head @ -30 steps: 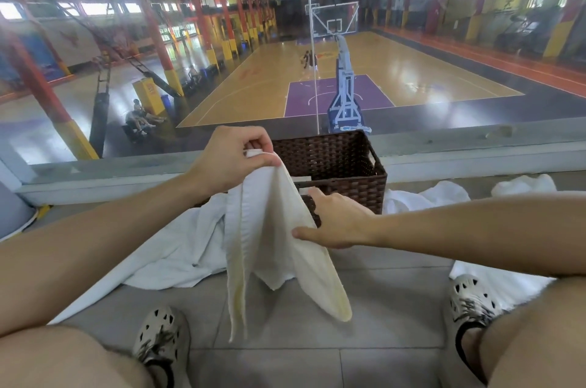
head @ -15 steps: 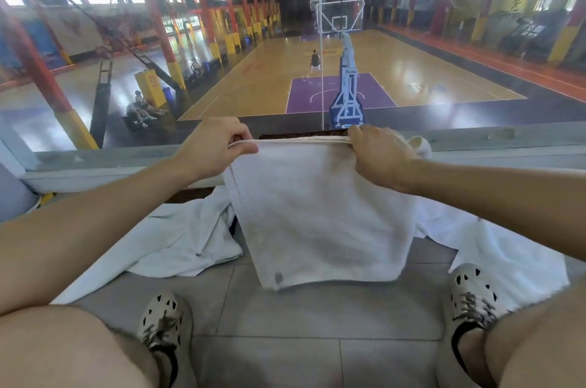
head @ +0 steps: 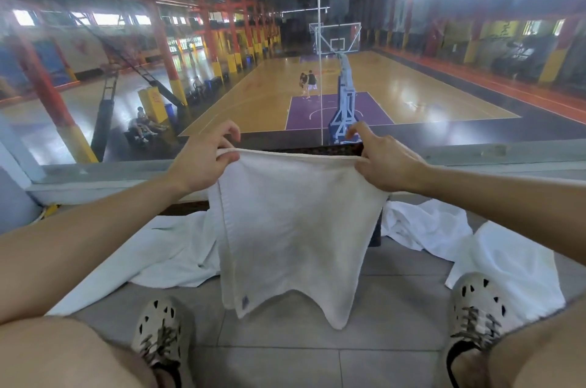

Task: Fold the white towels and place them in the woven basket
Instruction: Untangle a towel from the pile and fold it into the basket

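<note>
Held white towel (head: 295,229): hangs in the air in front of the person, top edge stretched level between the two hands, cloth spread flat and facing the camera; lower edge uneven, two corners drooping with an arch between them; small dark tag (head: 244,302) near the lower left corner; left hand (head: 203,162) pinches the top left corner, thumb pressed on the hem, other fingers curled above; right hand (head: 385,165) pinches the top right corner, one finger lifted off the cloth; woven basket (head: 317,149) directly behind the towel and mostly hidden by it, only a strip of dark rim above the top edge and a sliver of its right side showing; contents cannot be told; loose white towels lie on the tiled floor (head: 285,362), one crumpled on the left (head: 152,257), one bunched on the right (head: 425,226), another spread beside the right shoe (head: 475,311); left shoe (head: 161,330) on bare tile, apart from the hanging cloth; grey window ledge (head: 95,178) behind the basket; basketball court (head: 412,86) below, seen through glass.
</note>
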`<state>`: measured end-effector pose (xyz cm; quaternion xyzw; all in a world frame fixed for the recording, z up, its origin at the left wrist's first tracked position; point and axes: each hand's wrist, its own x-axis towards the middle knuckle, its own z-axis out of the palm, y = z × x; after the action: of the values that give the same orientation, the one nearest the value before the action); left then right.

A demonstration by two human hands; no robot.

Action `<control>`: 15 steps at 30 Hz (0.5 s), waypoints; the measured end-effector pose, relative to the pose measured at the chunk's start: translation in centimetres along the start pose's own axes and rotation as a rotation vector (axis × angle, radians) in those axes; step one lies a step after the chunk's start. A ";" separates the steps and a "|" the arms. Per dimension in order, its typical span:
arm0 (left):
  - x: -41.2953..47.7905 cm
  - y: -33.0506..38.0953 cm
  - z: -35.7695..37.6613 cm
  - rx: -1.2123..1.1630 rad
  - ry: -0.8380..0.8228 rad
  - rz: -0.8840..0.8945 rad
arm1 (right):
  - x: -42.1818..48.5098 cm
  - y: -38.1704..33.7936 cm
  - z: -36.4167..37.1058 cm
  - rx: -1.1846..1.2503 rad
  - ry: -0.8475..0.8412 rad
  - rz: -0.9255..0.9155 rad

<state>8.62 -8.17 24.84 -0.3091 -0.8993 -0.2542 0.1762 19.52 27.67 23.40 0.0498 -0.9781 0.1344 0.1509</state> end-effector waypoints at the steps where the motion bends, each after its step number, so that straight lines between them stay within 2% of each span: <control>1: 0.0 -0.2 -0.2 0.006 0.014 -0.011 | -0.5 -0.2 -0.3 -0.032 -0.040 -0.108; 4: -0.1 -0.9 -0.8 0.059 0.065 -0.050 | -1.5 -1.2 -0.3 -0.181 -0.171 -0.401; 11: -0.4 -1.1 -0.5 0.154 0.014 -0.038 | -4.2 -4.4 2.5 -0.490 -0.334 -0.721; 15: -0.1 -1.8 -0.6 0.140 0.033 -0.031 | -2.6 -3.5 2.6 -0.579 -0.004 -1.085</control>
<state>7.61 -9.77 24.71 -0.2779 -0.9165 -0.1987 0.2082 21.76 23.76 21.10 0.4979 -0.8104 -0.2326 0.2032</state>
